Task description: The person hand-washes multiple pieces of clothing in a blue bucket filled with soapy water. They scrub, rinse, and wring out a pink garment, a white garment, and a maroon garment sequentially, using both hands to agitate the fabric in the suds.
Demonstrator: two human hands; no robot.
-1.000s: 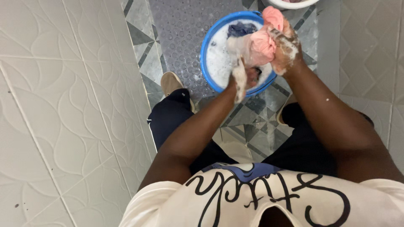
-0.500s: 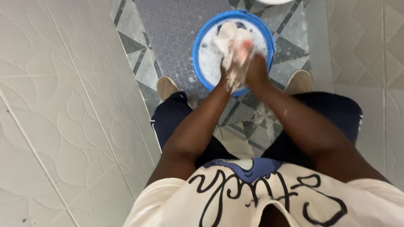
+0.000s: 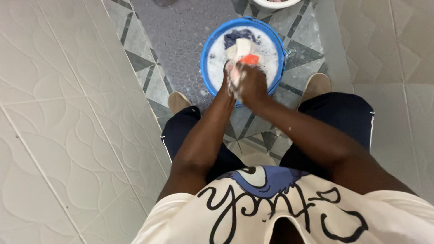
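both hands clamped on cloth (image 3: 244, 52) | right hand (image 3: 251, 83) over left hand (image 3: 228, 81) | I see cloth running from grip over basin (image 3: 208, 45) centre

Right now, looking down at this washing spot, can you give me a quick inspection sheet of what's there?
Surface: wet patterned floor tiles with a grey bubbled mat.
Job's things: blue basin of sudsy water; pale and orange-pink cloth held over it; dark garment soaking at the far side.
Clutter: rim of a white basin at the top edge.
Hands: left hand and right hand pressed together on the cloth, soapy.
Cables: nothing seen.
Surroundings: embossed pale wall tiles on both sides; person's beige shoes.
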